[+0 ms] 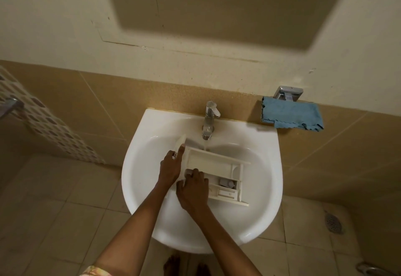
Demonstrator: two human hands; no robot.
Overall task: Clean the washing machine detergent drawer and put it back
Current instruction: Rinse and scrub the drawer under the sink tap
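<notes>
The left hand [171, 167] grips the detergent drawer [213, 167] by its front panel; the right hand [193, 188] curls over its near wall. Its length runs rightward from both hands.

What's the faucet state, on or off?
On. A thin water stream runs from the faucet spout onto the detergent drawer in the sink.

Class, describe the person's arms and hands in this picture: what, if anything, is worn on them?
Both forearms are bare down to the left hand and right hand: no gloves, watch or bracelet shows. The edge of a pale, patterned sleeve appears on the left upper arm.
</notes>
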